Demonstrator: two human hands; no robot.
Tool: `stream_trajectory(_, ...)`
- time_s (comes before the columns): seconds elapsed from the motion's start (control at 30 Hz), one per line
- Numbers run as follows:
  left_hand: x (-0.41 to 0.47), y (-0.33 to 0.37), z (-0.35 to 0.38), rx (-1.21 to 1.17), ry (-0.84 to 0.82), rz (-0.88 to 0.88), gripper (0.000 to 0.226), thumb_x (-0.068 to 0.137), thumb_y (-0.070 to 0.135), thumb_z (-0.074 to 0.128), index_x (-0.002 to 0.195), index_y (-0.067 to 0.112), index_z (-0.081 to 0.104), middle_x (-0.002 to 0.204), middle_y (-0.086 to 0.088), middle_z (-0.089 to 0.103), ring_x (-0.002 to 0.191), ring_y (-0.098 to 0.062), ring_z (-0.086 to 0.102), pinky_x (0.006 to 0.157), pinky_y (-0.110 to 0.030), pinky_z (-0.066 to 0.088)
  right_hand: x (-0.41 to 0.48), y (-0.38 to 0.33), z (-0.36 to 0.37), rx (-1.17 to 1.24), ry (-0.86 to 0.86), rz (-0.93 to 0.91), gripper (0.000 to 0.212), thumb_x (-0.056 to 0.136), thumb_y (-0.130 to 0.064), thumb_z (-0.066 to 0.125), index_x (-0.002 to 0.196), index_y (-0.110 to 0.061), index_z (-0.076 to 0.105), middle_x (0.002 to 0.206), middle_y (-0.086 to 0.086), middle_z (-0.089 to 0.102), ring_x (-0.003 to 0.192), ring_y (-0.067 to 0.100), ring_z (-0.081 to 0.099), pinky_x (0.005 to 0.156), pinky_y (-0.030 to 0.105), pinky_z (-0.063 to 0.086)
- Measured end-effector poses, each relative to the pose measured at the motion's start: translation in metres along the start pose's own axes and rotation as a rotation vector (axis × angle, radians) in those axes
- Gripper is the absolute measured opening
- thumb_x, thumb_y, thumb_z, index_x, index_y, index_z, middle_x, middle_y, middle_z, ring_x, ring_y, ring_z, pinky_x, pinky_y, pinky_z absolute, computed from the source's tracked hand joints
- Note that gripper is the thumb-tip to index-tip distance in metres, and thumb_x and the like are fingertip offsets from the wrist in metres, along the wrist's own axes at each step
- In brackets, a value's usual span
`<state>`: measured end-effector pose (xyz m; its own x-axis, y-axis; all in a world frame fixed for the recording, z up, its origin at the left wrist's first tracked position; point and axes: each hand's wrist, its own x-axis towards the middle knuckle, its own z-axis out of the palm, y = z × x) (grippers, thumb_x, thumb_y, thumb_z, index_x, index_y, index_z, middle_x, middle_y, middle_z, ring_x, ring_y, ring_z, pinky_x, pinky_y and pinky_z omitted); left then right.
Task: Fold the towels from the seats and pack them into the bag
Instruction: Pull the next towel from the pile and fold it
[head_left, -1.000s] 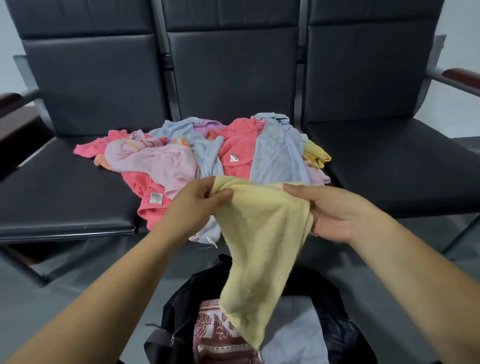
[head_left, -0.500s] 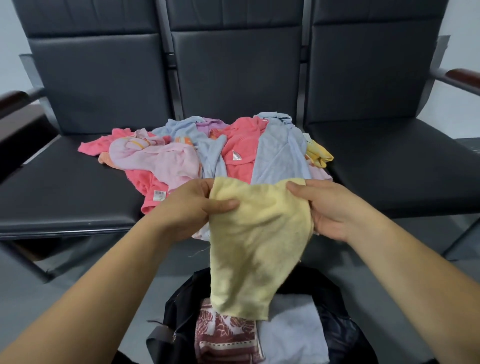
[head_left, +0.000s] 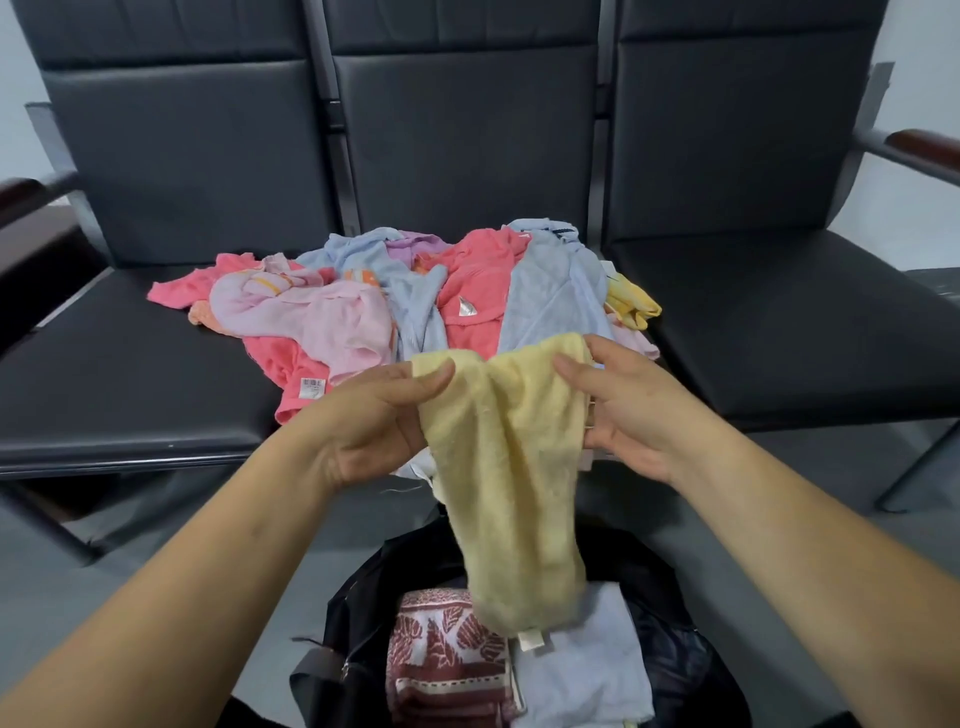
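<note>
A pale yellow towel (head_left: 511, 467) hangs between my hands above the open black bag (head_left: 358, 613). My left hand (head_left: 371, 423) pinches its upper left corner and my right hand (head_left: 631, 410) grips its upper right edge. The towel sags in the middle and its lower end, with a white tag, dangles over the bag. Inside the bag lie a folded maroon patterned towel (head_left: 447, 660) and a light blue towel (head_left: 587, 670). A heap of pink, coral, blue and yellow towels (head_left: 415, 301) lies on the middle seat behind my hands.
Three joined black seats (head_left: 130, 374) stand in a row with armrests (head_left: 919, 148) at both ends. The right seat (head_left: 789, 322) holds no towels. The bag stands on the grey floor (head_left: 104, 566) in front of the seats.
My hands have drawn closer together, so the yellow towel's top edge now sags and the cloth hangs narrower and bunched. Its lower end has dropped closer to the bag.
</note>
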<state>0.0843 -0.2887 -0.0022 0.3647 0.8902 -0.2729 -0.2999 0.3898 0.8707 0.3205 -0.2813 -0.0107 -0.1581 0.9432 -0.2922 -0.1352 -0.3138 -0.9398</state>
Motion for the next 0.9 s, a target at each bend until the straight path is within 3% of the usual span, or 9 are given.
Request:
stream_trajectory(0.1, -0.001, -0.001, -0.004, 0.268, 0.101, 0.081, 0.035, 0.081, 0.010, 0.073, 0.114, -0.001, 0.071, 0.109, -0.016, 0.075, 0.104, -0.028, 0.071, 0.094, -0.035, 0.058, 0.003, -0.001, -0.004, 0.022, 0.045, 0.050, 0.023, 0.103, -0.016, 0.059, 0.123, -0.010, 0.067, 0.119, 0.017, 0.073, 0.107, 0.032, 0.072, 0.095, 0.049, 0.054)
stream_trajectory(0.2, -0.003, -0.003, -0.004, 0.782, 0.334, 0.235, 0.021, 0.094, 0.035, 0.068, 0.102, 0.017, 0.076, 0.094, -0.004, 0.079, 0.092, -0.018, 0.074, 0.086, -0.033, 0.059, -0.002, -0.002, -0.004, 0.148, 0.058, 0.199, 0.026, 0.101, -0.011, 0.059, 0.125, -0.001, 0.065, 0.115, 0.018, 0.074, 0.109, 0.033, 0.072, 0.099, 0.051, 0.054)
stream_trajectory(0.37, -0.003, -0.002, 0.011, 0.267, 0.295, 0.022, 0.046, 0.097, 0.044, 0.058, 0.101, 0.000, 0.067, 0.061, -0.006, 0.066, 0.046, -0.016, 0.062, 0.043, -0.025, 0.049, -0.008, -0.012, -0.005, 0.448, -0.068, 0.194, 0.041, 0.085, -0.021, 0.072, 0.119, 0.002, 0.067, 0.116, 0.020, 0.073, 0.099, 0.027, 0.075, 0.090, 0.040, 0.061)
stream_trajectory(0.43, -0.003, 0.003, 0.012, 0.010, 0.202, -0.045, 0.045, 0.089, 0.043, 0.061, 0.099, 0.000, 0.068, 0.071, -0.009, 0.071, 0.054, -0.019, 0.069, 0.046, -0.028, 0.055, -0.009, -0.013, -0.006, 0.380, -0.126, 0.127, 0.042, 0.080, -0.012, 0.071, 0.119, 0.003, 0.068, 0.119, 0.020, 0.072, 0.106, 0.027, 0.073, 0.093, 0.039, 0.059)
stream_trajectory(0.47, -0.003, 0.004, 0.009, -0.054, 0.143, -0.039, 0.040, 0.086, 0.038, 0.063, 0.100, 0.001, 0.071, 0.085, -0.011, 0.075, 0.070, -0.020, 0.074, 0.059, -0.032, 0.062, -0.009, -0.012, -0.006, 0.297, -0.138, 0.097, 0.044, 0.080, -0.010, 0.070, 0.121, 0.006, 0.067, 0.122, 0.022, 0.071, 0.112, 0.030, 0.071, 0.098, 0.042, 0.056)
stream_trajectory(0.57, 0.001, 0.001, -0.002, -0.001, 0.087, 0.052, 0.037, 0.082, 0.010, 0.063, 0.115, -0.006, 0.068, 0.117, -0.021, 0.069, 0.106, -0.027, 0.069, 0.095, -0.034, 0.057, -0.006, -0.005, -0.006, 0.083, -0.057, -0.008, 0.041, 0.090, -0.011, 0.070, 0.126, 0.006, 0.061, 0.120, 0.027, 0.069, 0.105, 0.037, 0.070, 0.094, 0.053, 0.054)
stream_trajectory(0.7, -0.001, -0.004, -0.009, 0.479, 0.270, 0.232, 0.018, 0.096, 0.008, 0.062, 0.110, 0.009, 0.074, 0.104, -0.011, 0.077, 0.100, -0.025, 0.073, 0.089, -0.035, 0.058, -0.001, -0.004, -0.011, -0.096, 0.012, -0.073, 0.019, 0.100, -0.018, 0.065, 0.116, -0.011, 0.067, 0.106, 0.013, 0.077, 0.092, 0.028, 0.076, 0.066, 0.040, 0.059)
stream_trajectory(0.77, -0.001, -0.004, -0.010, 0.628, 0.348, 0.275, 0.017, 0.101, 0.019, 0.060, 0.112, 0.017, 0.074, 0.100, -0.007, 0.078, 0.093, -0.023, 0.075, 0.085, -0.036, 0.059, 0.000, -0.005, -0.013, -0.043, 0.033, -0.019, 0.017, 0.099, -0.016, 0.065, 0.114, -0.010, 0.069, 0.103, 0.012, 0.078, 0.091, 0.028, 0.077, 0.070, 0.042, 0.061)
stream_trajectory(0.9, -0.004, 0.002, 0.008, 0.248, 0.339, 0.134, 0.022, 0.099, 0.024, 0.060, 0.094, 0.006, 0.071, 0.080, -0.008, 0.073, 0.068, -0.018, 0.070, 0.058, -0.026, 0.058, -0.003, -0.011, -0.011, 0.215, 0.046, 0.181, 0.014, 0.096, -0.009, 0.065, 0.107, -0.001, 0.069, 0.086, 0.013, 0.076, 0.071, 0.022, 0.076, 0.062, 0.035, 0.062)
